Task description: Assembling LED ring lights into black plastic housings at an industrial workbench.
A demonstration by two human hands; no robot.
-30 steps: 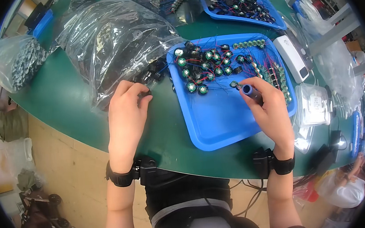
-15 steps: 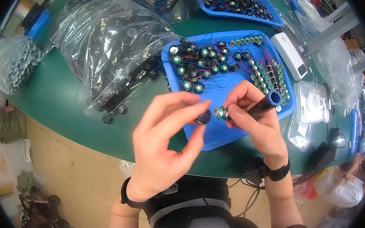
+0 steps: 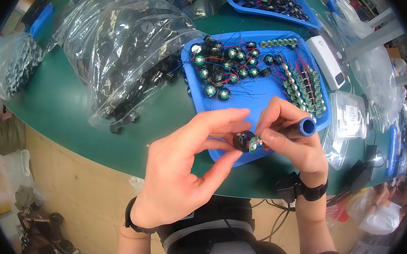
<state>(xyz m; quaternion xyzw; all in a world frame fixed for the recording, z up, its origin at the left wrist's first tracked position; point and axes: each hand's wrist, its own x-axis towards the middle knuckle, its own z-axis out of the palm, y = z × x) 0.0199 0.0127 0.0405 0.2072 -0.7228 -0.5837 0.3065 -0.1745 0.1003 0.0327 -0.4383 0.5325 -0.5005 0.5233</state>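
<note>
My left hand (image 3: pixel 180 164) pinches a small round black housing (image 3: pixel 241 141) between thumb and fingers, over the near part of a blue tray (image 3: pixel 267 91). My right hand (image 3: pixel 297 149) holds a small green circuit board (image 3: pixel 255 144) between thumb and forefinger, right at the housing's open side. Whether the board sits inside the housing or only touches its edge I cannot tell. A dark tube with a blue-lined end (image 3: pixel 307 127) is also held in my right hand, its open end pointing right. The fingers partly cover the housing and the tube.
In the tray lie black housings with boards and wires (image 3: pixel 227 65) and strips of green boards (image 3: pixel 301 88). A plastic bag of black parts (image 3: pixel 126 52) stands left. Beyond is another blue tray (image 3: pixel 271 12); at right, a white device (image 3: pixel 325 62) and clear plastic boxes (image 3: pixel 348 113).
My left hand has moved right and slightly down with the black housing, closing the gap to the circuit board. My right hand, with board and tube, has shifted slightly down and right.
</note>
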